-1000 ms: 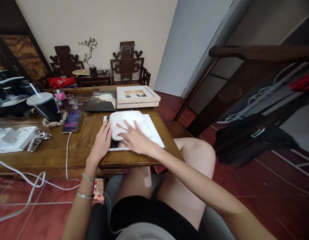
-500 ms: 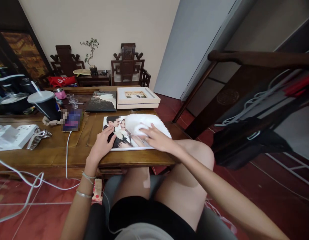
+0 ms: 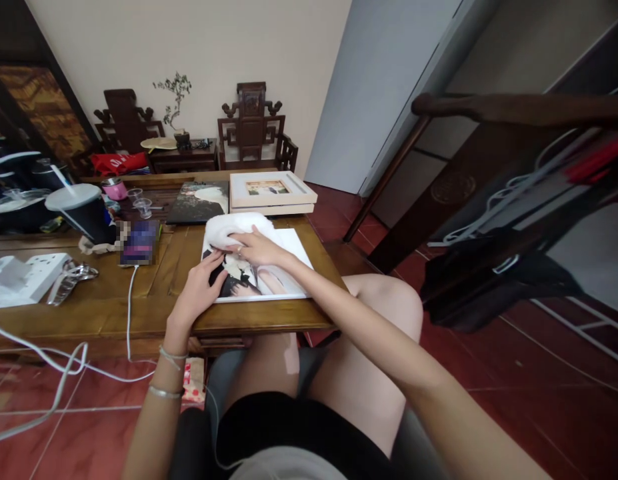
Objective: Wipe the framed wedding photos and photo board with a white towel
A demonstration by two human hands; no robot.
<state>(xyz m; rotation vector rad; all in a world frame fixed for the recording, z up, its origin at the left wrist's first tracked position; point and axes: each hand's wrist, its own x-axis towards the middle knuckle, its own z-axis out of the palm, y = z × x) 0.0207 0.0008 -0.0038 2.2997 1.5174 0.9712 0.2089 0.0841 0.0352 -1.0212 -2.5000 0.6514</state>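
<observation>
A photo album or photo panel (image 3: 295,257) with a glossy picture of two people lies flat near the table's front edge. On its upper left part is a white fluffy cloth (image 3: 223,229). My right hand (image 3: 261,248) presses on this cloth, with its fingers bent over it. My left hand (image 3: 201,287) rests on the left edge of the picture, open, its fingers stretched and their tips beside the right hand's. The cloth and both hands hide the upper part of the picture.
Behind lie a dark photo album (image 3: 196,203) and stacked cream boxes (image 3: 273,200). To the left are a black cup (image 3: 83,217) with a straw, a charging phone (image 3: 139,243), small clear cups (image 3: 145,208) and a white power strip (image 3: 43,277). A wooden chair (image 3: 453,187) stands at right.
My right hand has moved the white cloth from the picture's right side to its upper left, uncovering the right part. My left hand stays at about the same spot.
</observation>
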